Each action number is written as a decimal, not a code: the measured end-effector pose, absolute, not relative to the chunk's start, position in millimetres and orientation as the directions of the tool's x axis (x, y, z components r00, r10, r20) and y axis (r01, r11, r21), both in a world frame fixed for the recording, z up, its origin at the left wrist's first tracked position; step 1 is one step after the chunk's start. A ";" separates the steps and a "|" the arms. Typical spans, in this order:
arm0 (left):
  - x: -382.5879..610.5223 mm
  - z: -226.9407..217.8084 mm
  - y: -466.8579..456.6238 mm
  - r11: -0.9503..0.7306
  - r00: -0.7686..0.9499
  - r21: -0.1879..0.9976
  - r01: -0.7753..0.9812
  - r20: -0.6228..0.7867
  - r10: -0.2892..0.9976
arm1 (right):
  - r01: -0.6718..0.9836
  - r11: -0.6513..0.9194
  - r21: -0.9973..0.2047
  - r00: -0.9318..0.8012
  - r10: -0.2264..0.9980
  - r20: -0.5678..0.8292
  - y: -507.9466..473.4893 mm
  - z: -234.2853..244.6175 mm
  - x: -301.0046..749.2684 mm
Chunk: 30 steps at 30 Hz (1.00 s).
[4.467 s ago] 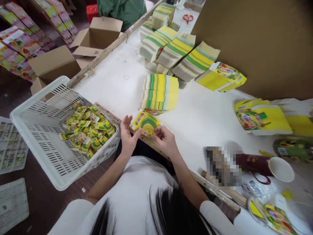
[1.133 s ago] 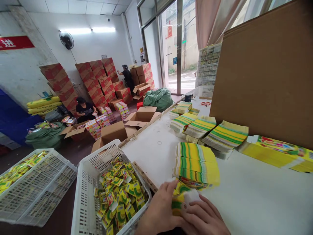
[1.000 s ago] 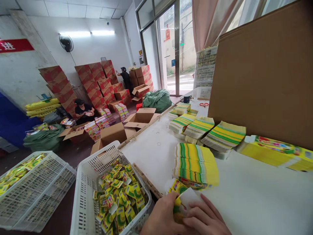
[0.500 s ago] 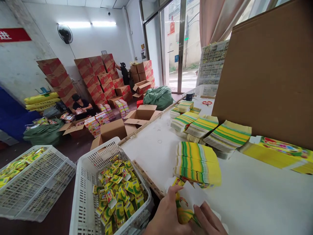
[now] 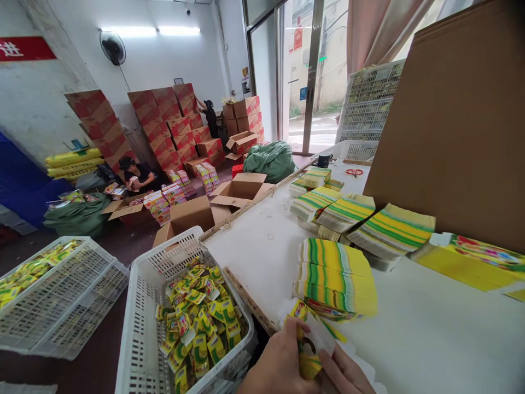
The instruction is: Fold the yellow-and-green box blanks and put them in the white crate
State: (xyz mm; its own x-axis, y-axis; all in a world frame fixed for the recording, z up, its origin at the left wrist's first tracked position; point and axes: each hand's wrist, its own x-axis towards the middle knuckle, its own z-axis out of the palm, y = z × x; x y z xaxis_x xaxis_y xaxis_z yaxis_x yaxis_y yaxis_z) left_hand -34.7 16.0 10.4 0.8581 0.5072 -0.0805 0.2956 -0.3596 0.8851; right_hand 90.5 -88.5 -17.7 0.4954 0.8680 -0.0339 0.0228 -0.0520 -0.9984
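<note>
Near the table's front edge, my left hand (image 5: 279, 355) grips a small yellow and green paper box (image 5: 309, 365) between thumb and fingers. My right hand (image 5: 344, 369) pinches its white flap from the other side. The box is partly folded, with a dark opening in its front panel; my fingers hide much of it. Just beyond my hands stands a stack of flat yellow and green box blanks (image 5: 334, 276). A few loose blanks lie under and beside my hands.
Left of the white table (image 5: 250, 246), a white plastic crate (image 5: 141, 306) holds many folded yellow boxes. Further blank stacks (image 5: 394, 232) sit at the back, near a large cardboard sheet (image 5: 455, 126). A person (image 5: 139, 175) sits among cartons; another stands behind.
Both hands stay on the small box, and its white flap has come down closer to the box under my right hand. The view has shifted slightly.
</note>
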 end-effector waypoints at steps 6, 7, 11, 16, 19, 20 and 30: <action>-33.5 4.1 18.4 -0.414 0.873 0.876 0.247 -0.015 0.488 | -0.185 -0.044 -0.982 0.431 0.894 -0.121 -85.5 -5.1 93.0; -34.3 5.0 18.2 -0.424 0.875 0.874 0.239 -0.005 0.484 | -0.233 -0.045 -0.971 0.421 0.896 -0.142 -85.9 -5.8 92.9; -35.0 7.8 14.2 -0.478 0.890 0.850 0.219 0.027 0.456 | -0.508 -0.056 -0.859 0.367 0.889 -0.275 -87.6 -19.1 88.9; -28.1 -2.7 7.4 -0.502 0.887 0.839 0.210 0.052 0.459 | -0.630 -0.007 -0.776 0.352 0.889 -0.294 -85.4 -41.8 80.5; -25.9 -8.8 7.0 -0.501 0.895 0.847 0.178 0.072 0.441 | -0.623 -0.040 -0.781 0.316 0.900 -0.299 -85.5 -45.7 79.6; -25.8 -9.4 7.3 -0.501 0.893 0.846 0.182 0.070 0.444 | -0.613 -0.046 -0.789 0.317 0.900 -0.299 -85.6 -45.5 79.9; -29.7 -0.1 14.2 -0.440 0.879 0.848 0.297 -0.062 0.473 | 0.039 0.015 -0.999 0.433 0.901 0.030 -90.9 -47.8 90.0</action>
